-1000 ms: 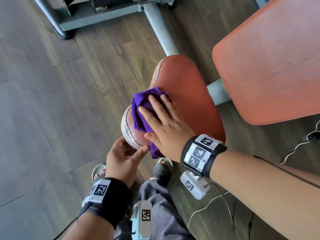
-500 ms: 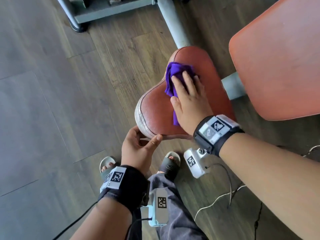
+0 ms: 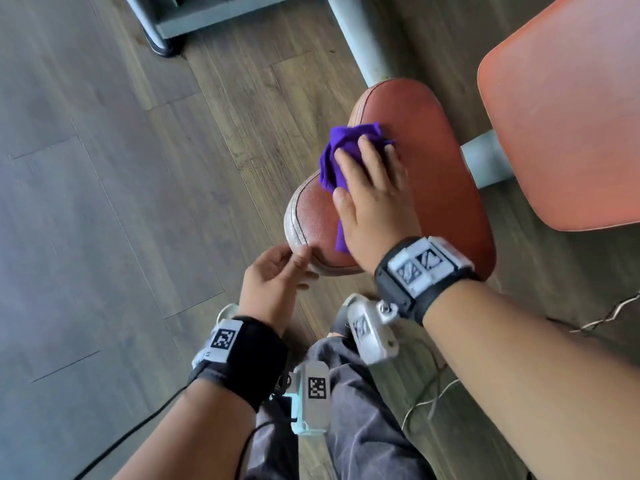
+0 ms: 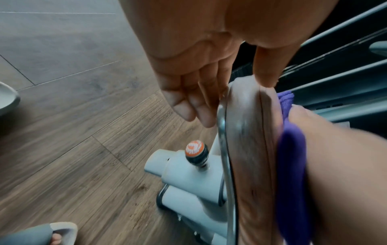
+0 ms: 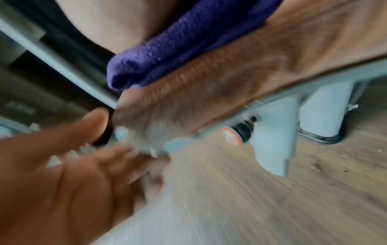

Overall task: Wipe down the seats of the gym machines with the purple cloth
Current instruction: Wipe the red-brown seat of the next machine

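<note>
Cloth (image 3: 341, 152), purple and bunched, is pressed flat onto the brown seat (image 3: 429, 140) under the right hand (image 3: 375, 199), whose fingers are laid out straight over it; a tail of the fabric trails back beneath the palm toward the wrist. The seat's long axis runs from its worn near corner, beside the left hand (image 3: 273, 275), away and slightly rightward toward the grey post (image 3: 360, 39) beyond the fingertips. The unwiped stretch, by judgement, lies ahead of and to the outer side of the right hand, so the next stroke would follow that axis; the right hand is the one on the work, the left being only at the near edge.

The left hand is seen pinching that near corner, thumb on top and fingers (image 4: 194, 106) curled under the metal rim, apparently to steady the pad.

Beyond the right forearm a larger orange pad (image 3: 568, 109) is seen, well apart from the cloth. Under the seat, below the left fingers, an adjustment knob (image 4: 195, 150) with an orange cap carries white writing, too blurred to be read. Square coded markers are worn on both wristbands.
</note>
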{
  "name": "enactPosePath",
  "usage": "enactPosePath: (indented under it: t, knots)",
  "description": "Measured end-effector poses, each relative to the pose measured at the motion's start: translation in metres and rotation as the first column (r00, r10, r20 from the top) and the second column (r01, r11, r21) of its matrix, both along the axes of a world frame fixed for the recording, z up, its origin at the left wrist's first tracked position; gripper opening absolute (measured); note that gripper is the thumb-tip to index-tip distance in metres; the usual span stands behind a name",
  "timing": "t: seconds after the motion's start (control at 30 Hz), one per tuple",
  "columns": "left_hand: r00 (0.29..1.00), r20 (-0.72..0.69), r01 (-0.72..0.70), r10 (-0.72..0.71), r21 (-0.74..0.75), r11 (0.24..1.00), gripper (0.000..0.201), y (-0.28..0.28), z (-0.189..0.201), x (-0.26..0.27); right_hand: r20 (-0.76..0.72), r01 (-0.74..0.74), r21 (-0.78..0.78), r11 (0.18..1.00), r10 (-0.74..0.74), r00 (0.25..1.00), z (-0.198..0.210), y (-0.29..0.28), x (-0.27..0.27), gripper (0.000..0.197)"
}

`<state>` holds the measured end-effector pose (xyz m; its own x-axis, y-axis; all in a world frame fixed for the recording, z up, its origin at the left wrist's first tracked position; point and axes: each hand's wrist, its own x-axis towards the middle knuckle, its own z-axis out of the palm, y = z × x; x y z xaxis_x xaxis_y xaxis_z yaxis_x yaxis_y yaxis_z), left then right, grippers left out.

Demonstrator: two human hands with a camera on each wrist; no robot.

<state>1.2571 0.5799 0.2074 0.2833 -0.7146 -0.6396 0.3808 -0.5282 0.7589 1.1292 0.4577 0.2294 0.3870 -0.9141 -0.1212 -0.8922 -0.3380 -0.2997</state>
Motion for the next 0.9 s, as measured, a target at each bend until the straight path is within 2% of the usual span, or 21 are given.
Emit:
enactPosePath:
  t: [0.1,0.13,0.17,0.23,0.3,0.37,0.43,0.53,0.6,0.67,0.73,0.8,0.9]
  knots:
    - [0.998,0.017,-0.059,0.059,0.013,0.998,0.028,-0.019,0.003,0.019,0.007,-0.202,-0.047,0.978,0.203,0.979,0.002,0.056,-0.024,0.056]
    - [0.999,0.027,-0.046,0.046,0.007,0.999,0.027,-0.026,0.005,0.026,0.0,-0.211,-0.052,0.976,0.211,0.977,0.0,0.066,-0.039,0.057]
    - [0.999,0.037,-0.013,0.014,-0.01,1.0,0.024,-0.034,0.007,0.031,-0.001,-0.161,-0.057,0.985,0.161,0.987,-0.005,0.072,-0.056,0.057]
    - [0.996,0.06,0.071,-0.068,-0.048,0.996,0.017,-0.045,0.01,0.038,-0.004,0.083,-0.053,0.995,-0.084,0.996,-0.015,0.075,-0.082,0.056]
    - [0.993,0.06,0.106,-0.103,-0.051,0.993,0.013,-0.049,0.01,0.041,0.009,0.308,-0.038,0.951,-0.308,0.951,-0.022,0.073,-0.091,0.055]
    - [0.994,0.039,0.108,-0.106,-0.048,0.993,0.012,-0.048,0.009,0.042,0.032,0.407,-0.026,0.913,-0.406,0.913,-0.02,0.071,-0.071,0.056]
    - [0.995,0.02,0.098,-0.098,-0.046,0.994,0.012,-0.048,0.008,0.041,0.081,0.339,-0.015,0.941,-0.336,0.938,-0.007,0.075,-0.028,0.056]
    - [0.998,0.011,0.055,-0.055,-0.025,0.998,0.016,-0.048,0.006,0.041,0.057,0.024,-0.056,0.998,-0.02,0.998,0.005,0.086,0.029,0.054]
    - [0.998,0.038,0.049,-0.048,-0.008,0.999,0.023,-0.047,0.004,0.043,0.034,-0.086,-0.088,0.992,0.089,0.995,0.005,0.085,0.038,0.052]
    - [0.997,0.024,0.07,-0.07,0.001,0.998,0.022,-0.046,0.005,0.044,0.051,-0.091,-0.097,0.991,0.096,0.994,0.003,0.083,0.023,0.053]
    - [0.993,-0.029,0.114,-0.114,-0.01,0.993,0.015,-0.046,0.009,0.046,0.088,-0.006,-0.07,0.998,0.013,0.996,-0.001,0.084,-0.003,0.053]
    - [0.989,-0.035,0.146,-0.147,-0.015,0.989,0.014,-0.047,0.012,0.047,0.085,0.185,-0.034,0.982,-0.181,0.98,-0.011,0.078,-0.04,0.052]
    - [0.988,-0.018,0.151,-0.151,-0.009,0.989,0.014,-0.047,0.014,0.047,0.041,0.437,-0.014,0.899,-0.437,0.899,-0.028,0.057,-0.102,0.053]
